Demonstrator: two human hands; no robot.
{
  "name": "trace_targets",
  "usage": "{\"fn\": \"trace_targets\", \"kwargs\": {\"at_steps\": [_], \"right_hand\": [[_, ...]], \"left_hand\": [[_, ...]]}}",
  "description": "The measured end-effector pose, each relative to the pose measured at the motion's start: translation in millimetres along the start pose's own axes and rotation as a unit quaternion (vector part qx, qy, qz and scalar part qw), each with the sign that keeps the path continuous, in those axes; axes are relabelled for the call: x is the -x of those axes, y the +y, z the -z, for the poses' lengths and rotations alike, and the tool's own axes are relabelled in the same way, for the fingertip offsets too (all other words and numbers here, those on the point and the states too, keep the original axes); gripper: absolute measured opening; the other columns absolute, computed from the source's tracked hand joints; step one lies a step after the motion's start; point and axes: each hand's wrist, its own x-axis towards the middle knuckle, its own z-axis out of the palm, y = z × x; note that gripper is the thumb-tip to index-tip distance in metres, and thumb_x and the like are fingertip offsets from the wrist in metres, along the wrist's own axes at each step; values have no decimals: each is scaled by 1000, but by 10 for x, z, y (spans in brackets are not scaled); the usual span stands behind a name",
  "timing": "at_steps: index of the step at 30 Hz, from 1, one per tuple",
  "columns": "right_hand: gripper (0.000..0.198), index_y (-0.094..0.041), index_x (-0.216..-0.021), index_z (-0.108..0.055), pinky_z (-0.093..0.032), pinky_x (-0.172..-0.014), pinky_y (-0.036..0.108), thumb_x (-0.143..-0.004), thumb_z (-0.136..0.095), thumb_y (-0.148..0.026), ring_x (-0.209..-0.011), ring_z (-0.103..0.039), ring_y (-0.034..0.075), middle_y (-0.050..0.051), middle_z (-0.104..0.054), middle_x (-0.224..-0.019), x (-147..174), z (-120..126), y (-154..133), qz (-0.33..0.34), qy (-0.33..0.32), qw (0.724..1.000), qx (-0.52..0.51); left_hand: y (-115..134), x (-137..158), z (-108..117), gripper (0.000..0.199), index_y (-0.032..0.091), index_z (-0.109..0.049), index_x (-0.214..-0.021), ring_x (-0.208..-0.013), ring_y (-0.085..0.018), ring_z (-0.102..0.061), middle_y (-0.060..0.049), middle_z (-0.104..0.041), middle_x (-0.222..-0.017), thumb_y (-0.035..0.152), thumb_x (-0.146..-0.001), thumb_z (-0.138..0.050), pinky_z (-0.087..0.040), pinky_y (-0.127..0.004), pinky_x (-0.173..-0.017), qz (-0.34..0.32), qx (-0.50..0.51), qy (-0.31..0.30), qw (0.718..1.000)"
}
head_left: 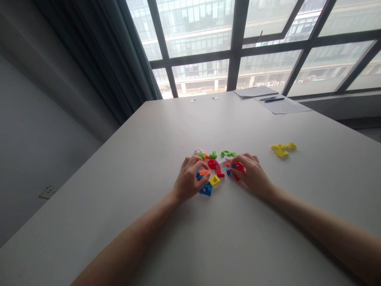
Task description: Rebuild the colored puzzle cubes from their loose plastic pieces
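Head view, orange block [204,172], lying crosswise

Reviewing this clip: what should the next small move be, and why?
Probably pick up the yellow plastic-looking block with an opening: it lies among mixed colours near the left hand, while the separate block pile looks all yellow.

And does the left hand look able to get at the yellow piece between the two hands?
Probably yes: the yellow piece lies close beside the left hand, its top uncovered. An orange piece shows at its fingers, though; if held, it might hinder the grasp.
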Motion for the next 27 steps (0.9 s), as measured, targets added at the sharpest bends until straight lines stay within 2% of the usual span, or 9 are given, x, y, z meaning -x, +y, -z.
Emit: {"fn": "trace_targets", "kwargs": {"at_steps": [3,5,8,13,20,23,27], "right_hand": [[14,-24,-88,-53,-39,-87,42,-89,-58,-37,-94,-59,24,5,-69,-93,-2,0,-9,-7,-7,1000,-4],[13,-24,-87,-51,-39,-87,42,-89,-57,-35,-94,-58,24,4,-68,-93,-8,12,-25,-4,-17,1000,-9],[12,-24,-87,-48,-38,-88,42,-89,-57,-32,-97,-56,24,4,-67,-96,-15,41,-55,1,-38,999,-14],[12,-24,-87,-47,-39,-89,41,-88,-57,-30,-92,-56,22,4,-65,-94,-21,81,-105,23,-64,998,-15],[14,-23,-83,-48,-36,-92,41,-88,-59,-29,-99,-54,22,4,-63,-103,-15,69,-139,68,-73,995,4],[12,-23,-85,-51,-36,-92,40,-89,-59,-31,-101,-54,22,5,-63,-105,-11,79,-135,90,-53,994,-7],[6,-23,-94,-53,-38,-90,38,-90,-57,-25,-99,-56,20,5,-63,-101,-8,117,-181,127,-1,990,-55]], "left_hand": [[59,34,0,24,21,-59,-94,-104,-27,-49,-8,-58,-109,34,-77,-69,-42,-43,-92,-76,-40,-49,995],[93,52,-14,32,21,-57,-99,-107,-29,-48,-10,-58,-113,36,-75,-71,-40,-45,-93,-97,-68,-65,991],[123,59,-29,26,20,-56,-101,-108,-29,-49,-10,-59,-112,29,-79,-66,-39,-45,-93,-96,-81,-74,989],[139,42,2,6,21,-56,-90,-101,-23,-53,-5,-64,-99,19,-85,-57,-38,-41,-95,-123,-64,-87,987],[139,25,30,1,21,-57,-88,-98,-20,-55,-4,-67,-97,22,-88,-57,-37,-40,-97,-145,-49,-72,985],[141,20,38,1,21,-56,-90,-95,-19,-57,-3,-68,-97,20,-90,-57,-40,-38,-95,-175,-29,-34,983],[129,26,26,14,20,-52,-99,-94,-17,-60,-6,-67,-102,15,-88,-58,-45,-37,-90,-221,40,31,974]]}}
